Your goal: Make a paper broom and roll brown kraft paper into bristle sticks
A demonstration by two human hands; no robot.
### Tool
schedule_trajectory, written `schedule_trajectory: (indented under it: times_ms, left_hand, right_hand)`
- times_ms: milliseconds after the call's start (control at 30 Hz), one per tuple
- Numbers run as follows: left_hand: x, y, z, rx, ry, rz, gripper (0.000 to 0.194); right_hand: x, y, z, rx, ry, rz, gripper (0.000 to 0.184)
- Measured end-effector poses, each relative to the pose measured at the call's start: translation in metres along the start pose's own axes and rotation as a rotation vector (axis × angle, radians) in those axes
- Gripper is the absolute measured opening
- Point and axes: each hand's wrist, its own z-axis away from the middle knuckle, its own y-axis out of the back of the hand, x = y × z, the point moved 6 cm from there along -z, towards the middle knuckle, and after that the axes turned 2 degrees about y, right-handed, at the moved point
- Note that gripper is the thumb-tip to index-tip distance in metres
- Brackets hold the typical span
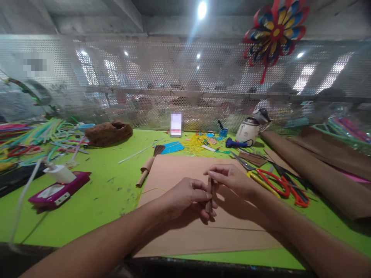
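- Bare forearms (110, 243) reached in from the bottom corners of my view, across the near edge of the green tabletop (107, 220).
- Tan paper (185, 243) lay flat under my hands, taking up the middle of the work space; a second edge or crease ran across its near part, could not tell which.
- Grip: my left hand (188, 197) was closed on the lower part of a narrow brown strip (209, 193), thumb on the facing side. My right hand (230, 178) pinched its top end. Strip stood roughly upright, lifted above the paper. Could not tell whether it was folded or in layers.
- Progress, my judgement: strip under way, held loose from everything else, not attached to any other part.
- Beside the paper's left edge: two rolled pieces (147, 165) in brown, with a dark fringed bundle (159, 150) at the far end. These looked already shaped. Whether finished, no way to tell.
- Right of the paper: red-handled scissors (278, 182), lying idle. Just beyond their tips, flat brown pieces (254, 159), seemingly unshaped, so perhaps work left over.
- Left side, well apart from my hands: purple power strip (72, 187) with a white plug (62, 173).
- Farther: a blue sheet (174, 147), yellow scraps (195, 146), a blue-handled tool (239, 144). None in use.
- Farthest: perforated panel (162, 69), with a bright pinwheel (276, 33) hanging high on the right.
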Motion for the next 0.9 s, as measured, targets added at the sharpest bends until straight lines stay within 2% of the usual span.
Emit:
schedule_trajectory:
  times_ms: [167,367,600,767,900]
  left_hand:
    - [0.006,-0.006,0.003,-0.007,-0.032,0.013,0.012]
    - [0.001,-0.005,0.004,0.071,-0.037,0.098,0.019]
    - [0.006,-0.002,0.002,0.099,-0.038,-0.029,0.018]
    - [0.013,-0.001,0.003,0.13,-0.053,-0.102,0.02]
    - [0.014,0.001,0.003,0.147,-0.063,-0.154,0.018]
  right_hand:
    - [-0.003,-0.003,0.007,-0.06,-0.08,-0.133,0.032]
    - [0.005,-0.005,0.006,-0.052,-0.146,-0.212,0.036]
    - [0.015,-0.013,0.006,-0.013,-0.168,-0.349,0.036]
    - [0.013,-0.007,0.004,0.045,-0.104,-0.325,0.038]
    - [0.016,-0.003,0.001,0.052,-0.054,-0.18,0.037]
